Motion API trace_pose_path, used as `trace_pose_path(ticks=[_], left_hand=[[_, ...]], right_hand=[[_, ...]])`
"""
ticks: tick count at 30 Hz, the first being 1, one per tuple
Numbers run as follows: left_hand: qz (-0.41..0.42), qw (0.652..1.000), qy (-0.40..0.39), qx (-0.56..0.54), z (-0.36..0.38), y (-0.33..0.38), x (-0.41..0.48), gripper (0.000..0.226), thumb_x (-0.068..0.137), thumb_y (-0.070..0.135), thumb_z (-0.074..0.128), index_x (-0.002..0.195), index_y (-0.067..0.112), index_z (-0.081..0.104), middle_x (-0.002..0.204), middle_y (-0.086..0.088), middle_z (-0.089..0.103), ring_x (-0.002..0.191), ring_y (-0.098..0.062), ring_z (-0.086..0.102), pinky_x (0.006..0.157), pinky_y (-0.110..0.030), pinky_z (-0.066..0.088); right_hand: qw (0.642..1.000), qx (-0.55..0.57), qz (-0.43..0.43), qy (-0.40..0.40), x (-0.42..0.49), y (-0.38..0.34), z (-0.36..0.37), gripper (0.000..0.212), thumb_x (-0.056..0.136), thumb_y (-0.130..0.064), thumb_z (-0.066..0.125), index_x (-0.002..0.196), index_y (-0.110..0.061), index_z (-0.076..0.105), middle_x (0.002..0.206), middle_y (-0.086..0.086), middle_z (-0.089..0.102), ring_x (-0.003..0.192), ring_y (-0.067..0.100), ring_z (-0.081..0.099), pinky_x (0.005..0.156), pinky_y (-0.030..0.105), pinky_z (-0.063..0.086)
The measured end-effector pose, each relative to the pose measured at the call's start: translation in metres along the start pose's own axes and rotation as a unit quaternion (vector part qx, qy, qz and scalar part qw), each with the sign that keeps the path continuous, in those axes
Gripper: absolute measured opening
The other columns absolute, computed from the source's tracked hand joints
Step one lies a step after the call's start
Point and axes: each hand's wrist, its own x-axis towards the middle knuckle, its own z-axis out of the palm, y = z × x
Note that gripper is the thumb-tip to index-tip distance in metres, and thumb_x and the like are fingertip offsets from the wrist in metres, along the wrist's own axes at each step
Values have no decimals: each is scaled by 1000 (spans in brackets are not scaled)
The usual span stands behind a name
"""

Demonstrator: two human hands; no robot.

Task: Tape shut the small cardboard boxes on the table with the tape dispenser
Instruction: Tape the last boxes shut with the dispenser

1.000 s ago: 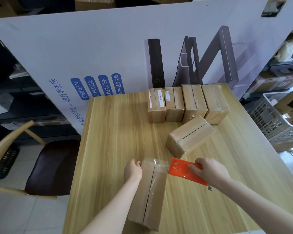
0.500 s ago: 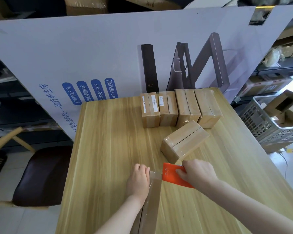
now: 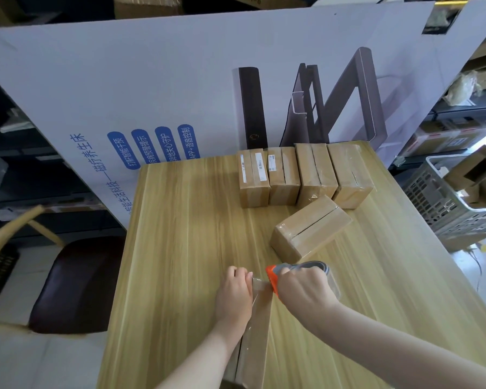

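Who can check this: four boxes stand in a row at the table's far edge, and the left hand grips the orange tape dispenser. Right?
Wrong hand. In the head view the right hand grips the orange tape dispenser; the left hand holds the near box. The four boxes do stand in a row at the far edge of the table.
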Motion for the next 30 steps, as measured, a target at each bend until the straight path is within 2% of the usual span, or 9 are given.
trace_pose_path(ticks=[2,4,9,14,18,21,24,27,30], left_hand=[[-14,1000,-16,-1,-2,1,0,54,95,47,16,97,18,61,99,3,54,84,-20,59,63,-37,48],[-30,999,-24,-4,-4,3,0,49,97,44,19,99,18,60,102,4,53,86,-19,57,65,-35,48],[-37,999,-3,-24,-4,5,-3,42,101,39,25,99,17,61,101,5,55,81,-16,56,64,-32,48],[-101,993,21,-55,-3,4,-3,36,102,35,31,106,16,62,105,2,56,91,-20,57,67,-35,49],[-195,977,56,-71,2,2,-1,41,98,31,47,133,10,52,136,-13,51,126,-33,48,97,-46,43],[-7,993,109,-39,-4,2,0,40,97,29,42,133,15,54,144,-6,47,138,-26,38,112,-48,31],[218,976,-18,21,-8,-4,12,45,95,34,35,130,18,58,139,3,55,135,-19,44,112,-46,35],[227,960,-151,63,-12,-7,21,50,97,45,30,140,25,47,140,10,52,132,-13,45,107,-32,34],[203,960,-163,100,-12,-3,24,44,100,48,33,138,29,45,135,11,54,125,-14,50,96,-33,37]], right_hand=[[997,-26,6,-74,6,-7,-1,45,49,14,62,81,-15,49,56,-1,6,46,5,8,49,17,7],[990,-19,53,-130,12,-1,8,22,81,2,52,90,-18,47,58,-3,26,46,11,22,45,23,17],[947,26,196,-253,18,11,11,29,91,-18,51,63,-19,48,58,-4,42,67,21,52,48,23,30],[943,105,250,-192,3,14,34,28,97,-33,38,80,-18,53,79,1,60,88,25,66,61,27,38],[957,109,249,-106,1,36,29,34,97,-45,36,82,-18,51,91,1,68,88,26,65,61,29,39],[956,114,258,-78,-1,48,29,38,96,-49,36,90,-18,58,87,0,66,84,24,64,60,29,41],[953,130,266,-56,-5,53,31,38,96,-51,37,90,-20,59,80,-3,65,77,21,64,58,28,44],[950,138,274,-59,-9,54,31,37,95,-51,37,86,-21,57,76,-5,63,74,21,63,56,28,42],[948,140,282,-54,-12,55,31,38,95,-51,37,83,-20,55,73,-5,63,71,21,63,54,28,39]])
